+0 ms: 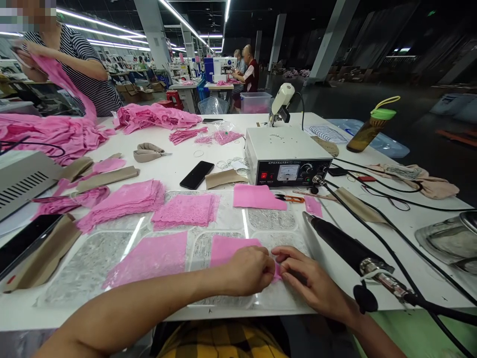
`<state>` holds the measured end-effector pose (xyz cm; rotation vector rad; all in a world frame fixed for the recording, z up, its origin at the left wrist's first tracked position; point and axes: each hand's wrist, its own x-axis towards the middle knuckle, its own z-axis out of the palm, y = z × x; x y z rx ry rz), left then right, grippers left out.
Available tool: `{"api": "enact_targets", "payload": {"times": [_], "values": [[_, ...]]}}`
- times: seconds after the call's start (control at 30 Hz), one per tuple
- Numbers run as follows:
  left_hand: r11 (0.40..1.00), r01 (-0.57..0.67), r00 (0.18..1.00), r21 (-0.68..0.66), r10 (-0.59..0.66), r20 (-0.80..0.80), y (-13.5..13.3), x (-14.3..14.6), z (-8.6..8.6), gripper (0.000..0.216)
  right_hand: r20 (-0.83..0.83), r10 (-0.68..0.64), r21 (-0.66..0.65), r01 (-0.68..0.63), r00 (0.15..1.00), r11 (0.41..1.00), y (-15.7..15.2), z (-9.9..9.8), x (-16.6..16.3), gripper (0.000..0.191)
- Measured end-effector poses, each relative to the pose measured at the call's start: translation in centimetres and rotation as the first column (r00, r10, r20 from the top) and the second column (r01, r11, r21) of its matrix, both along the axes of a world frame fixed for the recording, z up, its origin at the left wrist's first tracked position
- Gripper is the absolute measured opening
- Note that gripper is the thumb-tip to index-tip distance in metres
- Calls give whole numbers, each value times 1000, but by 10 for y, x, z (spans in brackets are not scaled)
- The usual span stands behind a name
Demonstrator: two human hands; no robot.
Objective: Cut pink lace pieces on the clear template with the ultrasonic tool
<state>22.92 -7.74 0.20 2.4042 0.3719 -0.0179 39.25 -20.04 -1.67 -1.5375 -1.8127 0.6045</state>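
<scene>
A broad white tabletop (162, 173) bears a clear plastic sheet with rounded rectangular outlines (89, 253). Behind the sheet stands a cream metal box with a black dial panel (283, 144). A long black pen-shaped tool (343, 242) lies beyond the right hand (316, 278). On the sheet, a flat pink fabric panel (231, 246) is partly covered by the left hand (251, 271), its fingers curled; the right's are loosely bent. Between them shows a small pink fabric edge (278, 272); whether either pinches it cannot be told.
</scene>
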Motion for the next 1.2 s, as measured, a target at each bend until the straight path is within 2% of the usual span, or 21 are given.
{"api": "enact_targets", "payload": {"times": [0.2, 0.3, 0.37, 0.47, 0.6, 0.7, 0.77, 0.87, 0.97, 1.1, 1.2], "values": [[966, -99, 991, -239, 118, 64, 6, -6, 3, 13, 35, -77, 141, 71, 996, 988, -1, 5, -2, 9], [900, -216, 960, -378, 266, 85, 14, -18, 9, 9, 92, -176, 218, 153, 980, 964, -1, 6, -7, 7], [829, -312, 914, -464, 395, 92, 23, -33, 13, 7, 113, -201, 275, 163, 973, 947, 1, 5, -12, 8], [688, -443, 802, -574, 591, 89, 38, -66, 19, 14, 125, -138, 311, 93, 983, 946, 14, 4, -23, 11], [498, -582, 588, -643, 804, 91, 51, -125, 20, 29, 129, -14, 273, -22, 991, 962, 47, 7, -47, 10], [389, -648, 436, -655, 894, 101, 48, -166, 14, 35, 138, 95, 177, -118, 986, 977, 77, 13, -72, 13], [343, -680, 361, -648, 926, 112, 42, -187, 7, 36, 144, 158, 81, -171, 977, 982, 96, 17, -89, 17], [320, -716, 305, -620, 943, 134, 33, -207, -3, 35, 187, 184, -65, -175, 965, 982, 121, 22, -109, 18], [350, -751, 300, -560, 936, 183, 29, -218, -11, 30, 272, 153, -170, -109, 950, 979, 139, 22, -120, 14], [412, -790, 326, -454, 909, 258, 26, -227, -15, 22, 322, 129, -212, -61, 938, 975, 150, 14, -125, 9], [445, -801, 345, -401, 890, 298, 26, -235, -18, 19, 327, 142, -217, -73, 934, 974, 151, 11, -128, 14]]}}
